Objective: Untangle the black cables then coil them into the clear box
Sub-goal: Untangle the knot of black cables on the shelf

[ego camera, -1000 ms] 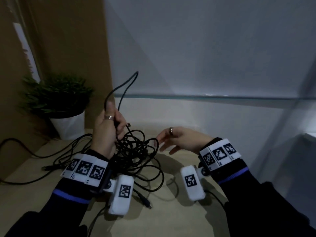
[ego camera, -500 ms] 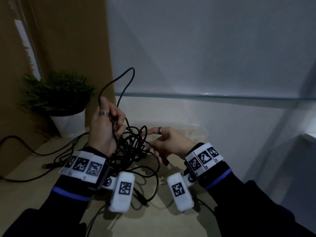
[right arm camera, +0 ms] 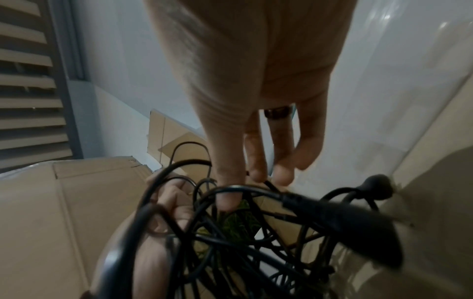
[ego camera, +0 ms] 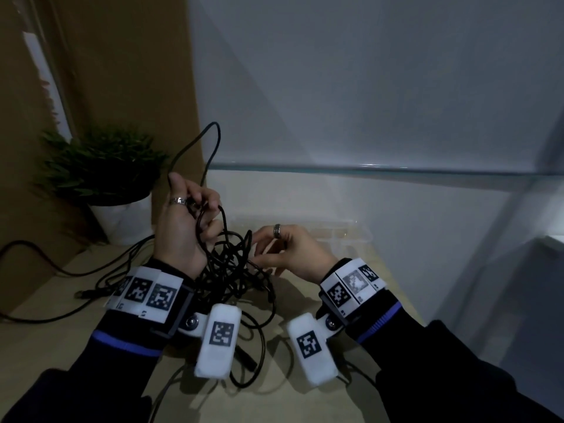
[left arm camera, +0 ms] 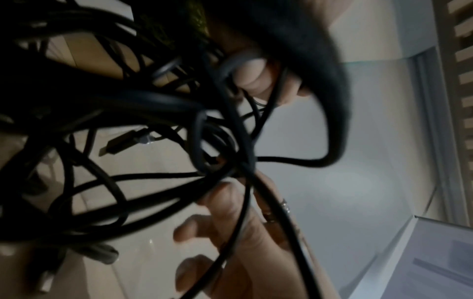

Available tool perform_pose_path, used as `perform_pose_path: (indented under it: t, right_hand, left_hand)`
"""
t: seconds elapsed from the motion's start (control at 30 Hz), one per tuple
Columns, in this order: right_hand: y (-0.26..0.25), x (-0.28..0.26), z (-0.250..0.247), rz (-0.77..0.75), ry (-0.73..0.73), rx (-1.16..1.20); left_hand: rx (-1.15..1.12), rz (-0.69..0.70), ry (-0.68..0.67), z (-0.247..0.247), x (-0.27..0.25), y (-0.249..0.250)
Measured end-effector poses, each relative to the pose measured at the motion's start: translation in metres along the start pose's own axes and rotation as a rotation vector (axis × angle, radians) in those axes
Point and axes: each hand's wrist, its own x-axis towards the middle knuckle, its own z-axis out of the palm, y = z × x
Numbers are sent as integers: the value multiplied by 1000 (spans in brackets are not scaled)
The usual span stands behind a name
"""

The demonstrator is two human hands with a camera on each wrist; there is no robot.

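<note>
Untangling stage: your left hand [ego camera: 183, 227] grips the knotted black cables [ego camera: 232, 264]; your right hand [ego camera: 293, 251], at 3 o'clock, pinches one strand — next, draw it free.

A pale wooden table [ego camera: 76, 355] stands against a white wall [ego camera: 366, 87]. A glass shelf [ego camera: 396, 170] runs along the wall. A brown panel [ego camera: 122, 71] stands at left, behind a potted plant [ego camera: 100, 175]. Lighting is dim.
</note>
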Motion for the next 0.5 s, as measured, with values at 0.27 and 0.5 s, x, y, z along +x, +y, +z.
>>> perform_pose_path:
  t: [0.27, 0.5]
  right_hand:
    - [1, 5, -2, -212, 86, -231]
    - [-2, 3, -22, -148, 280, 112]
  left_hand:
    - [-22, -33, 29, -1, 4, -1]
    - [152, -117, 113, -6, 9, -9]
